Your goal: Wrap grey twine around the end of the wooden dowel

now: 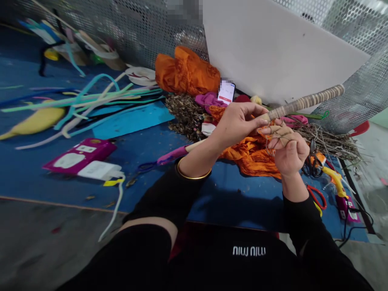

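My left hand (235, 121) grips the near end of a stick wound with brown and cream stripes (306, 103), which points up to the right. Beside it, my right hand (292, 151) is closed, with a thin tan strand (280, 135) looped around its fingers. The strand reaches close to the stick's held end; whether it is joined there I cannot tell. Crumpled orange cloth (251, 157) lies on the table below both hands.
Dry twigs (330, 139), black scissors (313, 163) and a yellow glue gun (335, 180) lie right. Dried plant matter (184, 111), pipe cleaners (100, 97) and a magenta power strip (81, 155) lie left. A phone (226, 92) leans behind, before a white board (273, 44).
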Demonstrator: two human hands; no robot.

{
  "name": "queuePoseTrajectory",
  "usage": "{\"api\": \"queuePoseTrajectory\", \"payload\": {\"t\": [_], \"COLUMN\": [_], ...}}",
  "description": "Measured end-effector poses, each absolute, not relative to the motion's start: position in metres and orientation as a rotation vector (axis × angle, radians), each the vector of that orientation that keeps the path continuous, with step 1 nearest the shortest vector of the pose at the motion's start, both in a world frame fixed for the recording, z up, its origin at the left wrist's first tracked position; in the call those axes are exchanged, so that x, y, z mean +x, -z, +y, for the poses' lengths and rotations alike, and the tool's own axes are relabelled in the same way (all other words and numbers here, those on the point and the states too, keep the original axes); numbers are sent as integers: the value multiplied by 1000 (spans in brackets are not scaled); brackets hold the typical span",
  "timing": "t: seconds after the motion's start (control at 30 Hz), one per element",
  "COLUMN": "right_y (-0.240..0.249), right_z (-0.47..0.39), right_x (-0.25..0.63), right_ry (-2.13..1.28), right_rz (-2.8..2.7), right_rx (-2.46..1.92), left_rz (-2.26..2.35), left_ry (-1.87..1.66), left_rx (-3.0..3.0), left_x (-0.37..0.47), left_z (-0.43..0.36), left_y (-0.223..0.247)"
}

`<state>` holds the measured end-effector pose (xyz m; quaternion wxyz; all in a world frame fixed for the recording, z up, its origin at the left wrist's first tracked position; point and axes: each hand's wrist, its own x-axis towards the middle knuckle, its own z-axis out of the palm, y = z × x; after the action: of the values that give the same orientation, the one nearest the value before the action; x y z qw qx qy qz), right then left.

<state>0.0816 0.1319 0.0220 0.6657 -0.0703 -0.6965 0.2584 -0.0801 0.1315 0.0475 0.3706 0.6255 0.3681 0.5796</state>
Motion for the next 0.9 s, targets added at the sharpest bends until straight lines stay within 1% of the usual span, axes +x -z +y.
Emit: {"api": "queuePoseTrajectory", "payload": {"t": [0.1,0.2,0.33,0.47,0.6,0.73,0.9], "right_y": [-23,-21,-15,-11,-11,-12,-20], "right_z": [131,133,135,128,117,114,118], "right_x": [78,72,68,71,75,76,82], "right_ry": [-661,-736,-611,-556,-471,-378,-469], "right_rz": [-1509,-1388,-1269,-1397,-1583,-1608,-1649], "right_rx": [-117,-221,-446,-479,-582,-626,-530], "left_rz": [882,869,865,862,1032,1286,1362], "left_ry": [-1419,-1371,-1300,-1316,-1411,-1421,-1341], "left_rx": [1585,1566,1599,1712,1823,2036,2227], "left_x": [-77,-74,-76,-79,-74,-67,-67], "left_z": [132,133,137,139,138,139,139], "left_y": [-47,-44,-41,-41,-37,-30,-28]}}
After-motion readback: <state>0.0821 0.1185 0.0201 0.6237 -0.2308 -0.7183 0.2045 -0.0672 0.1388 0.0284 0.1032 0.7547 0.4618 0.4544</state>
